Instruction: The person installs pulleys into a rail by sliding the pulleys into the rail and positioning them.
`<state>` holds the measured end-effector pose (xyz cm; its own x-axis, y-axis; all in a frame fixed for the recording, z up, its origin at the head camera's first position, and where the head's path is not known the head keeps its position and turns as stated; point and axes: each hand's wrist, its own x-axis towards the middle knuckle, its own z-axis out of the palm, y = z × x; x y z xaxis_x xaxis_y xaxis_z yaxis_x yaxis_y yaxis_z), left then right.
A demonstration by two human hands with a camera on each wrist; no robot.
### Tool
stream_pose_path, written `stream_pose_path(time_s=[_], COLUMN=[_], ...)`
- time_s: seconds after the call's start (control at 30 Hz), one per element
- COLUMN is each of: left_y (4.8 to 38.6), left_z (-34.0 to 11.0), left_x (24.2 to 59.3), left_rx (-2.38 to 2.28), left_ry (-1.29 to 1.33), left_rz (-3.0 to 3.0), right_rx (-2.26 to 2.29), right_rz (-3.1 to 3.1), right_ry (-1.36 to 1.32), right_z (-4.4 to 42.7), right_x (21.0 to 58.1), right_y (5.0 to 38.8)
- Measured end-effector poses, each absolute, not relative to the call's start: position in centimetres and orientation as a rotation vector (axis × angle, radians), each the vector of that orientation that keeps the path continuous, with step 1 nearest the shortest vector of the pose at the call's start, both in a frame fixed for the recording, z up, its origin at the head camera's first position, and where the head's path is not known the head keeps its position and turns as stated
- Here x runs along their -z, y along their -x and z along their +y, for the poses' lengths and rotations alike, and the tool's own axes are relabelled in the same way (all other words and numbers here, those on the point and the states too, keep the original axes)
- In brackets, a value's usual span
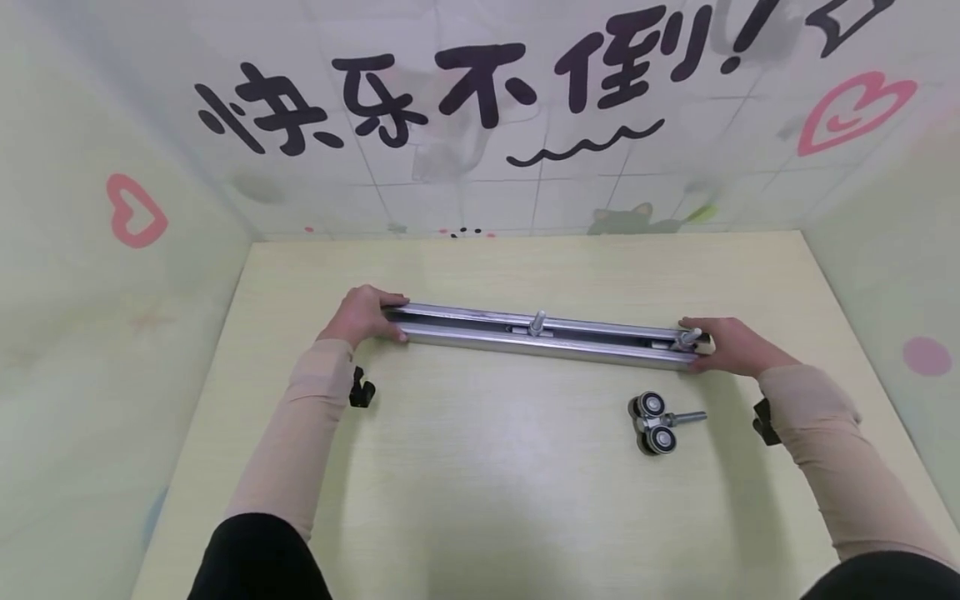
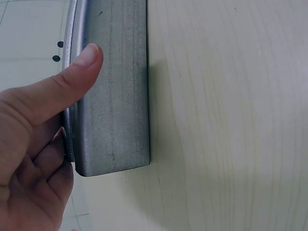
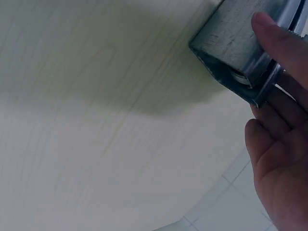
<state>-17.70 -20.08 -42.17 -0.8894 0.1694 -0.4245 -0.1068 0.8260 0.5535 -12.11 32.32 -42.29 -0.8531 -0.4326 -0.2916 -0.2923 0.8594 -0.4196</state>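
A silver metal channel track spans the space between my two hands, its slot facing up. My left hand grips the left end, thumb lying over the edge beside the slot in the left wrist view. At the opposite end my right hand holds the track between thumb and fingers. Two threaded bolts stick up from the slot: one bolt near the middle, another bolt by the right hand. Inside the open right end, part of a roller wheel shows; the rest is hidden.
A loose roller hanger with black-and-silver wheels and a bolt lies on the pale wood-grain table, in front of the track's right half. Printed wall panels border the table at the back and both sides.
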Motion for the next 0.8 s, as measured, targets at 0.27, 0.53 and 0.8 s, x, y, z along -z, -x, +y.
stream_pose_path(time_s=[0.27, 0.53, 0.8], left_y=[18.0, 17.7, 17.8], left_z=[-20.1, -20.9, -20.0], left_x=[42.3, 42.1, 41.7], left_rx=[-0.781, -0.723, -0.696], left_ry=[-0.085, -0.148, -0.298], left_rz=[2.555, 2.564, 2.567], right_rx=[0.458, 0.451, 0.477], right_rz=[2.647, 2.639, 2.639], right_ry=[0.512, 0.490, 0.445], right_z=[31.8, 30.7, 31.0], right_x=[41.9, 42.1, 41.8], right_y=[12.1, 12.6, 12.3])
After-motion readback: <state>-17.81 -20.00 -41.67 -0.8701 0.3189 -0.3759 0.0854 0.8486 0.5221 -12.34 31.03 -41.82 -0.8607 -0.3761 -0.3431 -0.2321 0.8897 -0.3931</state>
